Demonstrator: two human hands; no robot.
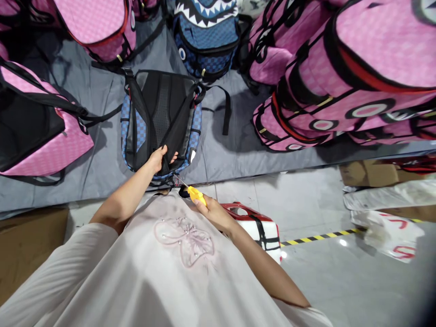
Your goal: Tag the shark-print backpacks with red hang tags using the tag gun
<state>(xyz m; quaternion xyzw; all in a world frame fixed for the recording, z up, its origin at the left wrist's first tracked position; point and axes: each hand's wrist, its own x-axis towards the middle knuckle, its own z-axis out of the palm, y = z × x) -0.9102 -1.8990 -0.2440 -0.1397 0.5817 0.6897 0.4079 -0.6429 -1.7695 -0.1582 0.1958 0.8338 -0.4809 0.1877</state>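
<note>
A blue checked backpack lies with its black padded back and shoulder straps facing up, its bottom edge toward me. My left hand is closed around a black strap near that bottom edge, with a few fingers showing on the strap's far side. My right hand grips a yellow-handled tool, just in front of my shirt. Its thin metal end points up and left and reaches the backpack's lower edge. Whether the metal end is a blade or a rod, I cannot tell.
Grey cloth covers the work surface. Pink checked backpacks crowd the right, and another pink backpack lies left. Behind stands a blue shark-faced backpack. A red-and-white case and cardboard box are below the edge.
</note>
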